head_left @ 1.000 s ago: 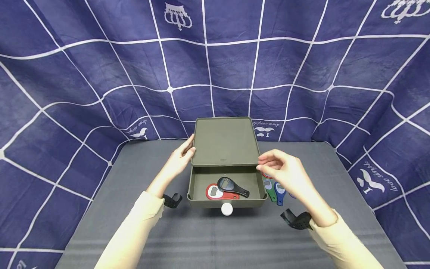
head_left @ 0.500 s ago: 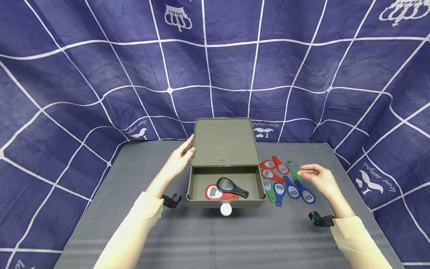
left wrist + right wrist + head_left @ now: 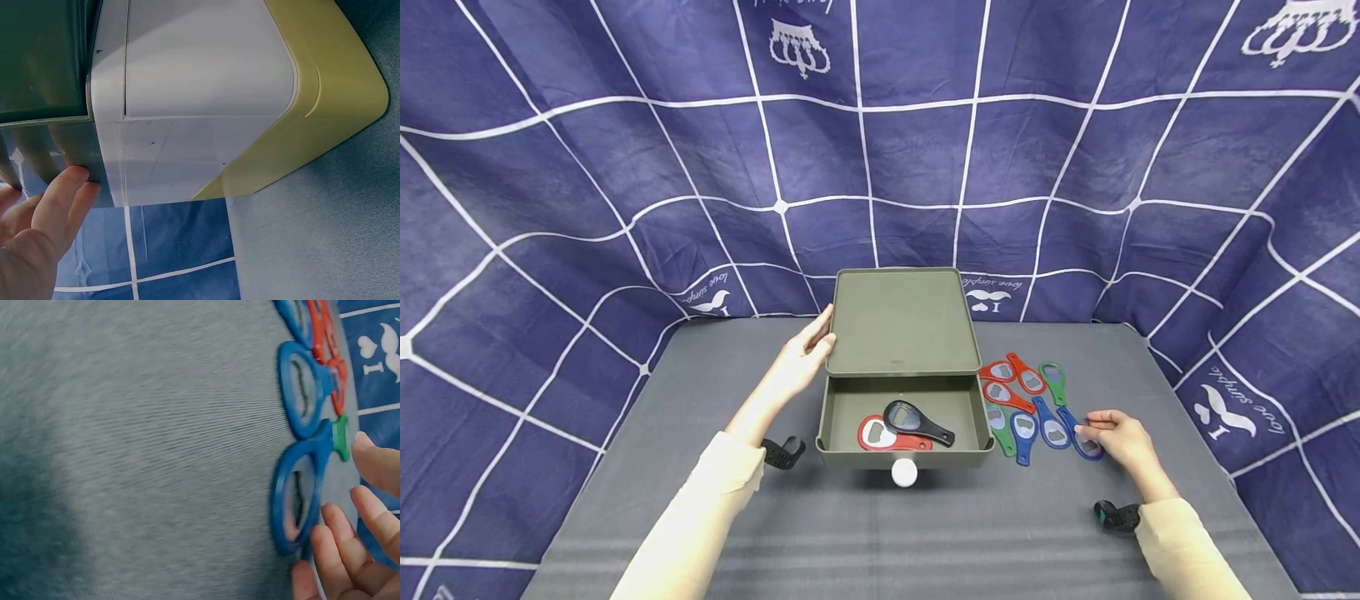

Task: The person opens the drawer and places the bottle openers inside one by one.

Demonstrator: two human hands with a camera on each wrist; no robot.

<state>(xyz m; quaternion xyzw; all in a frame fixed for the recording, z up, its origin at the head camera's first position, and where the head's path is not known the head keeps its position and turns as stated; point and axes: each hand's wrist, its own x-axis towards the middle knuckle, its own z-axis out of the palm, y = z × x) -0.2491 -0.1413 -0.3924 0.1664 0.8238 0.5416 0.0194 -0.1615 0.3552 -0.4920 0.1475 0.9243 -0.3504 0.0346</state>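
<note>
My left hand (image 3: 801,350) rests its fingers along the left side of a small olive drawer box (image 3: 904,321); the left wrist view shows its fingers (image 3: 59,200) against the box wall. The box's drawer (image 3: 850,396) is pulled out, with a round white knob (image 3: 904,472) in front. Inside lie a red bottle opener (image 3: 874,433) and, partly over it, a black bottle opener (image 3: 910,418). My right hand (image 3: 1120,440) is at the rightmost blue bottle opener (image 3: 1086,443). In the right wrist view its fingertips (image 3: 322,540) are beside that opener's edge (image 3: 279,512), thumb apart.
Right of the box, several more openers lie close together on the grey cloth (image 3: 820,533): red (image 3: 1026,375), green (image 3: 1055,385) and blue (image 3: 1023,433). A navy curtain (image 3: 910,150) with white lines hangs behind and around the table.
My right hand has moved from the box's right edge to the right and then nearer, down to the rightmost blue bottle opener. The left hand and both openers in the drawer stay in place.
</note>
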